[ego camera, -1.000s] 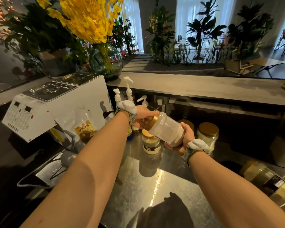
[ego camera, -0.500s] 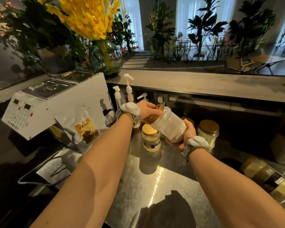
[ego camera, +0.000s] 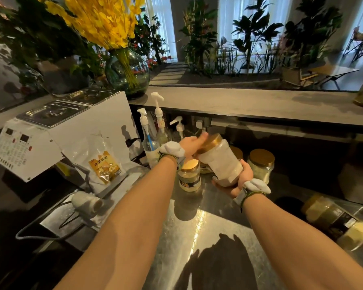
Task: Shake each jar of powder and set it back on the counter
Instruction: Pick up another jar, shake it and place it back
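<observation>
I hold a clear jar of white powder [ego camera: 220, 162] with a gold lid above the steel counter [ego camera: 197, 237], tilted with the lid up and to the left. My left hand [ego camera: 192, 144] grips the lid end. My right hand [ego camera: 239, 181] cups the jar's base from below. On the counter just under it stands a small gold-lidded jar [ego camera: 189, 176] with a dark label. Another gold-lidded jar [ego camera: 261, 167] stands to the right, and a third [ego camera: 237, 152] is partly hidden behind the held jar.
Pump bottles [ego camera: 157, 126] line the back under a grey shelf [ego camera: 260, 105]. A white machine [ego camera: 50, 135] with a powder bag [ego camera: 104, 166] leaning on it fills the left. Two large jars [ego camera: 337, 222] lie on their sides at the right. A wire rack [ego camera: 71, 216] sits at the front left.
The jar has swung from lying nearly sideways to more upright, lid higher, and both hands have risen slightly with it.
</observation>
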